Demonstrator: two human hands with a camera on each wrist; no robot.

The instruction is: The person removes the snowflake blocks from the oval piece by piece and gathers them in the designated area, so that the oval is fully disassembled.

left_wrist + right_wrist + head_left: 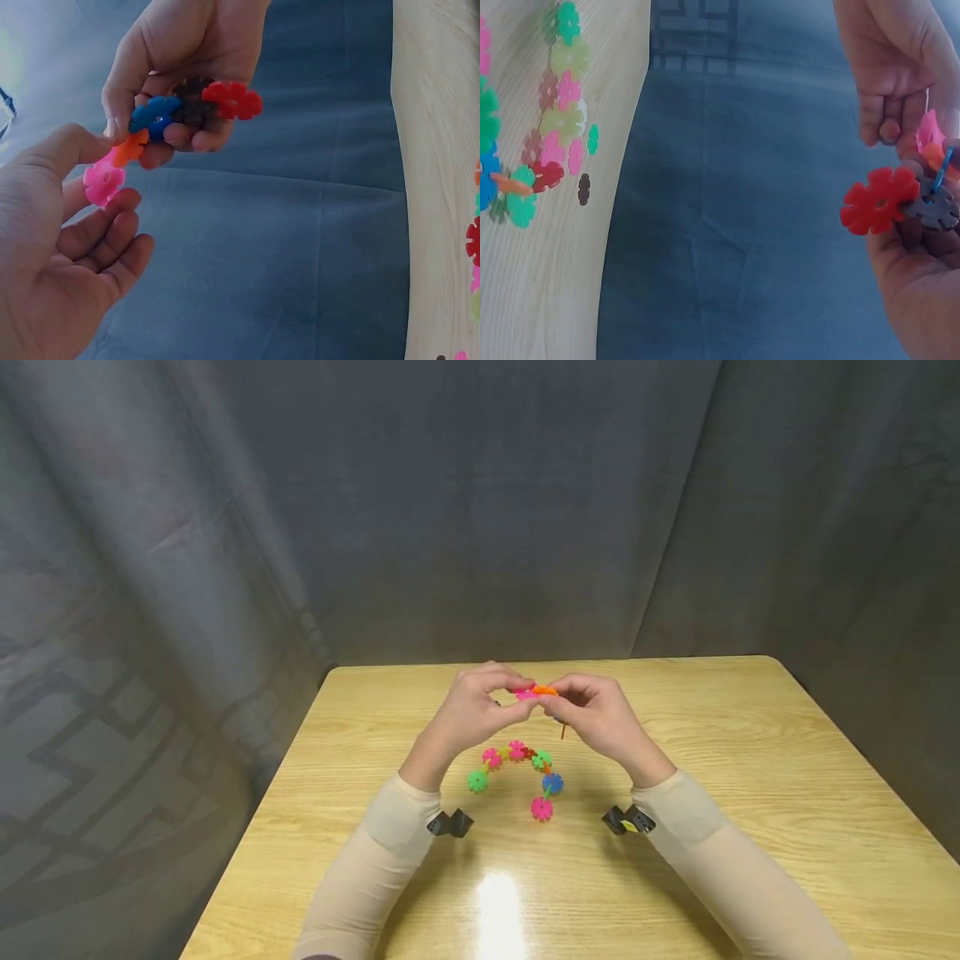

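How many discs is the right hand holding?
4 visible: a red disc, a blue disc, a dark disc behind them, and an orange disc at the fingertips of the right hand. More may be hidden in the palm.

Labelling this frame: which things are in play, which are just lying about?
In play: left hand pinching pink piece; right hand gripping orange piece, blue piece, red piece.
Lying about: built arch of pieces, table.
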